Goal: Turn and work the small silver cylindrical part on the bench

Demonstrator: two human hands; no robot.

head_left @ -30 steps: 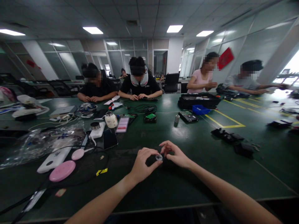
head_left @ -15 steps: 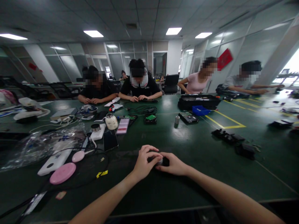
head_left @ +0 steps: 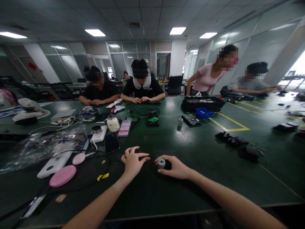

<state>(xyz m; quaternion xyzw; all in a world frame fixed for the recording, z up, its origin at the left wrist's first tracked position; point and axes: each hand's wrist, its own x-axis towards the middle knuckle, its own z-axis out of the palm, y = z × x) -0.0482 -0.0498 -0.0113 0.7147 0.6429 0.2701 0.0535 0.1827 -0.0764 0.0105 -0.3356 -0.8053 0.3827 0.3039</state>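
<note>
A small grey metal cylinder (head_left: 161, 163) stands upright on the green table before me, with dark holes in its round top, like a small motor. My right hand (head_left: 174, 167) curls round it from the right, thumb at the near side and fingers at the far side. To the left of it, my left hand (head_left: 133, 162) is open and holds nothing; its fingers are spread above the table. Farther off, a similar cylinder (head_left: 180, 122) stands beside a hard drive (head_left: 192, 120). Another drive with a green board (head_left: 152, 121) lies left of that.
At the left lie a black phone (head_left: 112, 143), a white jar (head_left: 112, 123), a pink disc (head_left: 63, 176), cables and clear plastic wrap (head_left: 47, 148). Black parts (head_left: 247, 153) lie at the right. A blue tray (head_left: 205, 112) is farther back. Several people sit or stand across the table.
My left hand has come off the cylinder and moved left, its fingers opening. My right hand stays at the cylinder. Across the table, the person in pink has risen and leaned right.
</note>
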